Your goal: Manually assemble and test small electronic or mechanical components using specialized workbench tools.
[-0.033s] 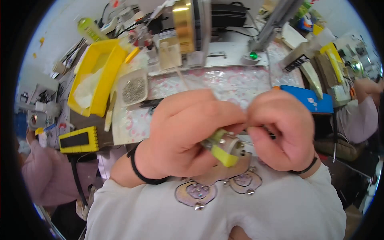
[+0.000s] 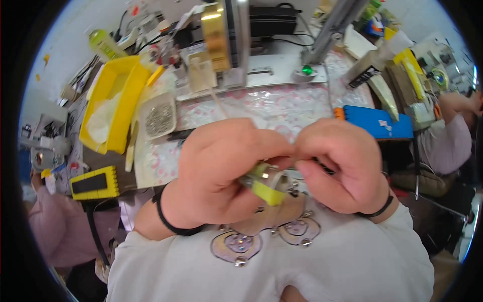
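Head view: both hands are up in front of your shirt (image 2: 176, 267), their fingertips meeting or nearly so.
Left hand: your left hand (image 2: 216, 173) is clamped around a small rounded piece with a yellow-green band (image 2: 271, 194).
Right hand: your right hand (image 2: 347, 168) is curled, thumb and forefinger close together; I cannot tell whether they grip anything. A dark strip (image 2: 323, 166) shows inside the curl.
Banded piece: it sits low in your left fist, tilted, its banded end out toward your right hand, over the shirt.
Progress: the work looks midway, since the piece is in hand and not set down; the pictures do not show which parts are finished or what remains.
Table cover: the patterned cover (image 2: 261, 105) beyond your knuckles gives open room for moving forward.
Left edge: a pale tray (image 2: 174, 108) of small shiny bits stands just beyond your left hand, with a yellow bin (image 2: 122, 118) beside it.
Right edge: a blue case (image 2: 375, 121) lies near your right knuckles, limiting outward swing.
Far edge: a white base plate (image 2: 276, 75) closes off the cover.
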A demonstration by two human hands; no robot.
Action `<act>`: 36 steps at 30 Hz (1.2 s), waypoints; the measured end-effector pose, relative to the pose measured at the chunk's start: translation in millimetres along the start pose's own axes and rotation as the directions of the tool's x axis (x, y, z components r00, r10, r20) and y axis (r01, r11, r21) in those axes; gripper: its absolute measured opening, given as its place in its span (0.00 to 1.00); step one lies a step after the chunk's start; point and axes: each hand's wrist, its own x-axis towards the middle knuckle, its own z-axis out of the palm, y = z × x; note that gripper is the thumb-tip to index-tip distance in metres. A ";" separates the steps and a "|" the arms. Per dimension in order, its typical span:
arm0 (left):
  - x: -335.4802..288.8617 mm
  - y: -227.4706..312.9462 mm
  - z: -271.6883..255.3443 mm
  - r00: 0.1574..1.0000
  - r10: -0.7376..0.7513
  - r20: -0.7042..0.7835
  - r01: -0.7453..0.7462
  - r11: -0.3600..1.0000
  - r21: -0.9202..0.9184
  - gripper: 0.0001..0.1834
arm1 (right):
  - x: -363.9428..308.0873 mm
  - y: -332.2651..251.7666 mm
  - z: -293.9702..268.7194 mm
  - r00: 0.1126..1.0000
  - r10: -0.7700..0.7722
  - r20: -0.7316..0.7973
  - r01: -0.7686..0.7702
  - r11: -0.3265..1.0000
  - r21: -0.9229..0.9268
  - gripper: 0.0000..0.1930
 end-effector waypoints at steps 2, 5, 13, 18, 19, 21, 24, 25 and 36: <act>2.2 5.9 1.0 0.987 -0.149 0.060 0.147 0.988 0.043 0.12 | -17.6 1.9 -4.2 0.988 0.154 -0.006 -0.154 0.987 0.038 0.06; -1.0 5.0 3.2 0.973 -0.229 -0.043 0.231 0.970 0.072 0.13 | -49.4 10.5 -12.6 0.898 0.434 -0.075 -0.367 0.831 0.418 0.04; 0.1 2.3 13.6 0.924 -0.367 -0.107 0.369 0.930 -0.004 0.06 | -151.9 36.2 -40.2 0.509 0.784 -0.355 -0.066 0.447 0.892 0.02; 24.3 -6.6 39.0 0.931 -0.289 0.224 0.260 0.954 0.148 0.07 | -208.7 80.0 -52.8 0.156 0.795 -0.586 -0.159 0.606 0.780 0.02; 30.6 -7.4 46.3 0.890 -0.292 0.351 0.241 0.953 0.183 0.08 | -219.7 88.3 -56.1 0.148 0.794 -0.589 -0.160 0.607 0.778 0.02; 41.4 -8.8 60.2 0.846 -0.307 0.437 0.239 0.949 0.204 0.10 | -239.0 103.5 -62.0 0.055 0.753 -0.655 -0.187 0.652 0.734 0.02; 49.6 -17.3 80.4 0.792 -0.278 0.543 0.175 0.956 0.233 0.10 | -260.9 125.1 -63.1 0.012 0.719 -0.695 -0.252 0.675 0.694 0.03; 52.7 -22.2 88.8 0.790 -0.247 0.561 0.147 0.965 0.218 0.12 | -264.6 129.0 -60.5 0.006 0.721 -0.693 -0.255 0.671 0.696 0.03; 55.1 -73.5 173.8 0.700 -0.133 0.701 -0.155 0.931 0.331 0.28 | -214.4 128.4 -9.1 0.487 0.522 -0.701 -0.659 0.746 0.097 0.03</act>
